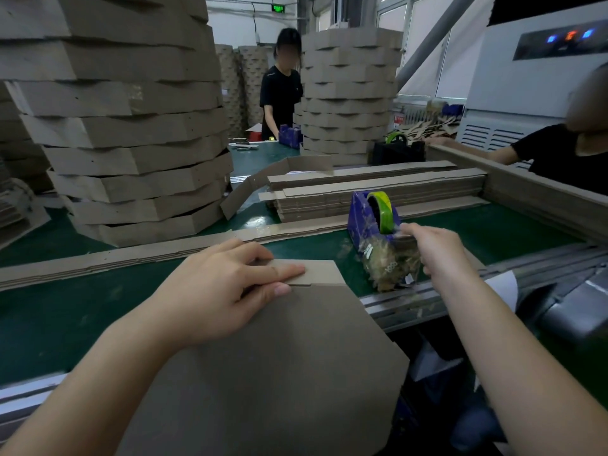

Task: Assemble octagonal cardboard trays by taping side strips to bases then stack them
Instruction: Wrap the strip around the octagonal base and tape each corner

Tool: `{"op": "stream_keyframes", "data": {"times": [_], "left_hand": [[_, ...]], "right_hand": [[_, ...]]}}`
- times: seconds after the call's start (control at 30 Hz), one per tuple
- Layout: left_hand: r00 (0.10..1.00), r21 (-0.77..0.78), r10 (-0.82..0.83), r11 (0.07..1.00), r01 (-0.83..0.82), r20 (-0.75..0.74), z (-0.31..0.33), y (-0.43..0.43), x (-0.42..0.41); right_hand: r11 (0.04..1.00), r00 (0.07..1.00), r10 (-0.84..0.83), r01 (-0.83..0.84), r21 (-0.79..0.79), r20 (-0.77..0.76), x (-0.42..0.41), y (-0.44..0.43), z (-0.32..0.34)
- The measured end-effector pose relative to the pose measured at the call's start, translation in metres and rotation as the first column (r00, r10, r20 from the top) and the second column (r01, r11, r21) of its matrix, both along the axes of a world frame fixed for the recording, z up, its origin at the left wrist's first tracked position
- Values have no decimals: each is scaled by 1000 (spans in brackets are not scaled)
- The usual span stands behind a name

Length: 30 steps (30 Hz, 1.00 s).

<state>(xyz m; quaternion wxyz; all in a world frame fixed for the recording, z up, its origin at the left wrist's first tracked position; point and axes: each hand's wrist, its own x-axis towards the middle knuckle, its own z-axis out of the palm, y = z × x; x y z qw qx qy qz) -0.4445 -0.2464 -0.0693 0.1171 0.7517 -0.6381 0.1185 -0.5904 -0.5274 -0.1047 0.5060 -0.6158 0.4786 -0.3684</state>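
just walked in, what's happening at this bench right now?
A person is assembling a tray. Their left hand presses a brown cardboard side strip against the edge of a flat octagonal cardboard base on the green table. Their right hand is at the purple tape dispenser with a green roll, seemingly pinching clear tape. A tall stack of finished cardboard trays stands to the left.

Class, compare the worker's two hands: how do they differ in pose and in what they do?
The left hand lies flat, fingers fairly straight, pressing the strip against the base; the right hand reaches out, fingers curled, pinching tape at the dispenser. The left hand works close in, on cardboard; the right hand is farther out to the side. Both are bare.
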Motion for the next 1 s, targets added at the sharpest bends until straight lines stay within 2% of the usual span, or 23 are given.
{"op": "stream_keyframes", "data": {"times": [0.17, 0.27, 0.5, 0.63, 0.7, 0.8, 0.87, 0.93, 1.0], "left_hand": [[1000, -3, 7, 1000, -7, -19, 1, -1, -4], [1000, -2, 14, 1000, -14, -20, 1, -1, -4], [999, 8, 31, 1000, -31, -15, 1, 1, -4], [999, 10, 36, 999, -36, -23, 0, -1, -2], [999, 8, 33, 999, -33, -29, 0, -3, -2], [999, 4, 27, 1000, -27, -43, 0, -3, -2], [998, 3, 31, 1000, -31, -60, 1, -3, -3], [995, -10, 31, 999, -32, -90, 1, -2, -2], [993, -18, 36, 999, -38, -115, 2, 0, -2]], "right_hand": [[952, 990, -52, 9, 305, 134, 3, -6, 6], [927, 983, -77, 10, 374, 167, 5, -5, 5], [929, 923, -109, -38, 368, 370, -2, 4, 6], [969, 833, -52, -92, 230, 551, -9, 13, -14], [984, 806, -7, -98, 146, 592, -12, 17, -24], [998, 859, -2, -32, 56, 512, -14, 18, -37], [992, 967, -5, 38, -121, 255, -19, 17, -44], [935, 993, -109, 90, -343, -37, -26, 19, -46], [893, 975, -199, 139, -428, -99, -33, 28, -44]]}}
